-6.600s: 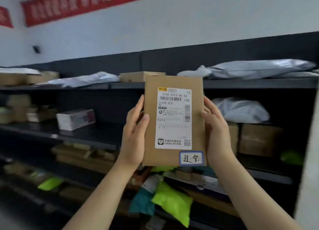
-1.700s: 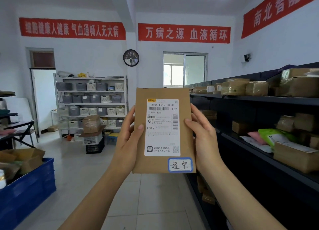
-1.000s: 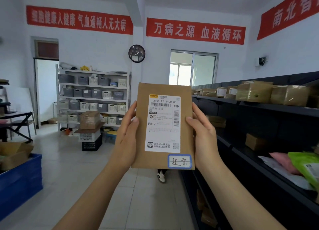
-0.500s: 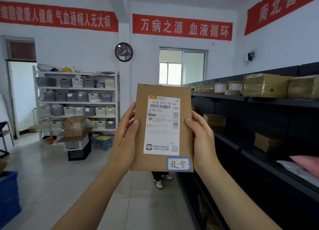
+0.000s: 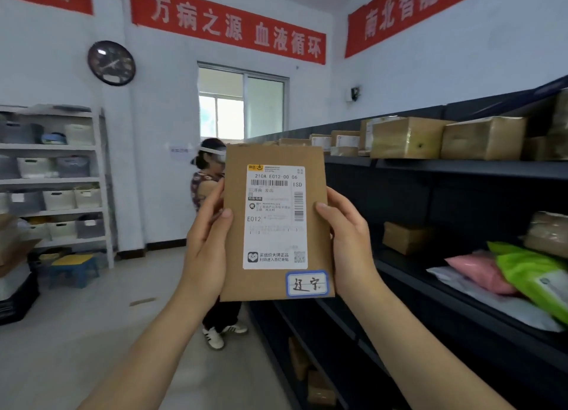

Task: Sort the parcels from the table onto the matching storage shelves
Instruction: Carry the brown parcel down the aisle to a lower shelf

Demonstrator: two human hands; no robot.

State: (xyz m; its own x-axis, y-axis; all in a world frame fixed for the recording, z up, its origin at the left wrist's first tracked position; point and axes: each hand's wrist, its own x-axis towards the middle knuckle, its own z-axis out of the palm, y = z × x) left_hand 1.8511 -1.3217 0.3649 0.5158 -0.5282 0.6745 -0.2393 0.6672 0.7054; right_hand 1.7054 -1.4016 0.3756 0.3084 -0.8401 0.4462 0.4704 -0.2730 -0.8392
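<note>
Flat brown parcel, label facing: left hand and right hand are clasping its edges; handwritten tag is best matched against dark shelving before placing.

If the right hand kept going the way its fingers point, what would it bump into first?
Nothing new: the right hand already grips the brown parcel, its fingers wrapped behind. Beyond that probably comes the left hand, though depth is unclear.

White walls, red banners, bright window, pale floor.
</note>
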